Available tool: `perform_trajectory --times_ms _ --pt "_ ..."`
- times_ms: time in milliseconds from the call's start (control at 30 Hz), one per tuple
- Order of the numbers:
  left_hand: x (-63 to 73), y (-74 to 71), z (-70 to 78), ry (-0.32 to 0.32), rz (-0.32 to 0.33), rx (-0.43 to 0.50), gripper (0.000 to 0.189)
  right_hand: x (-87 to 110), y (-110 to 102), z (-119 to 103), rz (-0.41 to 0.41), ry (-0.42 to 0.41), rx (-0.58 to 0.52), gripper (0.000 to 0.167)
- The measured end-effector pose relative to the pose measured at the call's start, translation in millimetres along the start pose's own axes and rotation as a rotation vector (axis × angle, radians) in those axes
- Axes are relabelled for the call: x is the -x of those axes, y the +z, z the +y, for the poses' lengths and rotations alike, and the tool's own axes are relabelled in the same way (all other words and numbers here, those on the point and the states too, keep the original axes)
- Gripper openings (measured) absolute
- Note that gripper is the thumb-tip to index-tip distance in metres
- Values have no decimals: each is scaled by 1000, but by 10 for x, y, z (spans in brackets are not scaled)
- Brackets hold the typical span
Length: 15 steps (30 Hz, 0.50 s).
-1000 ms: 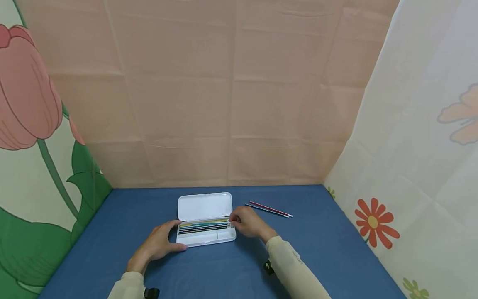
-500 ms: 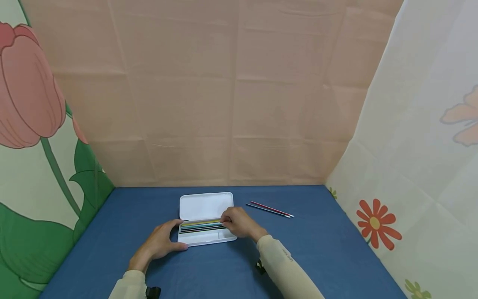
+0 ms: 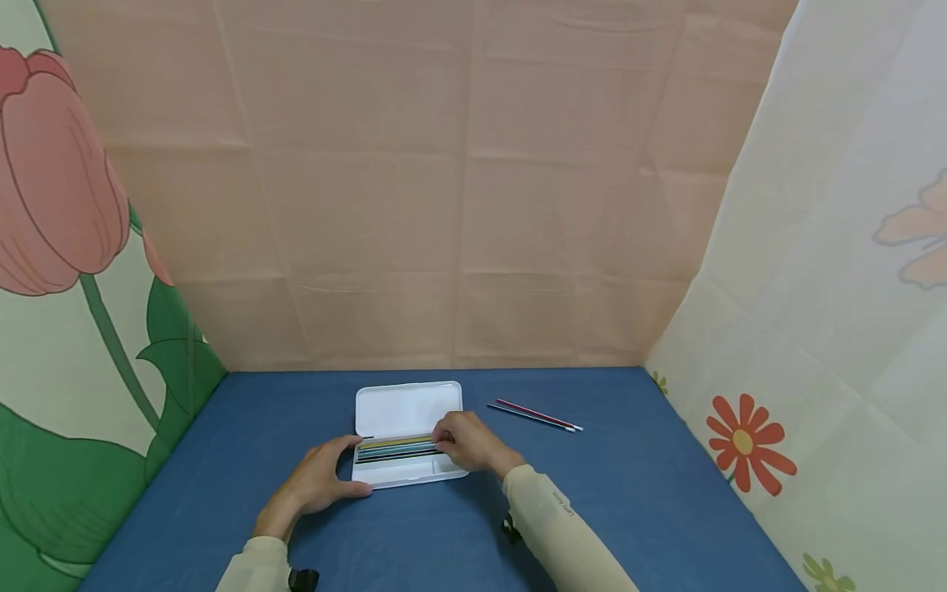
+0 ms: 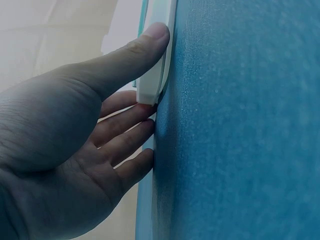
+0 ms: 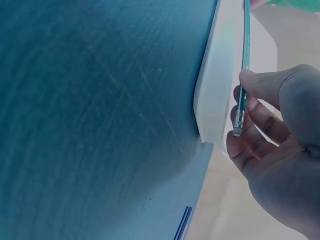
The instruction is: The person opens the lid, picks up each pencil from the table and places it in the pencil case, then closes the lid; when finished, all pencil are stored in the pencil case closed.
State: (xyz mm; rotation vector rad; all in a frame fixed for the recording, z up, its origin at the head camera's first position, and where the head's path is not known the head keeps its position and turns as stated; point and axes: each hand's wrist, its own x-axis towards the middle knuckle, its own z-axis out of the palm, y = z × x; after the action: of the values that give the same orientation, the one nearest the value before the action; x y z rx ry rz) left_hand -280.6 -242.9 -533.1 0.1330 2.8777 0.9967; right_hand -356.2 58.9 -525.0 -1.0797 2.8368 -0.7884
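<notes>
A white pencil case [image 3: 409, 469] lies with its lid [image 3: 408, 409] raised, several pencils [image 3: 392, 450] side by side in its tray. My left hand [image 3: 316, 477] holds the case's left end, thumb along the front edge and fingers at the back, as the left wrist view [image 4: 75, 125] of that hand also has it. Over the case's right part, my right hand [image 3: 471, 442] pinches a green pencil [image 5: 242, 102] between thumb and fingers, close to its metal band and eraser. The pencil's far end runs on over the case.
Two pencils [image 3: 534, 415], one red and one dark, lie on the blue tablecloth [image 3: 592, 493] to the right of the case. A beige cloth [image 3: 444, 205] hangs behind the table, with patterned cloths at both sides.
My right hand has moved a little left over the case, now covering the pencils' right ends. The left hand keeps its hold on the case.
</notes>
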Motion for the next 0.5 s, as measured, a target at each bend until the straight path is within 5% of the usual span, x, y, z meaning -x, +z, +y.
perform_trajectory --times_ms 500 --pt "15 -9 10 12 2 -4 97 -16 69 9 -3 17 -23 13"
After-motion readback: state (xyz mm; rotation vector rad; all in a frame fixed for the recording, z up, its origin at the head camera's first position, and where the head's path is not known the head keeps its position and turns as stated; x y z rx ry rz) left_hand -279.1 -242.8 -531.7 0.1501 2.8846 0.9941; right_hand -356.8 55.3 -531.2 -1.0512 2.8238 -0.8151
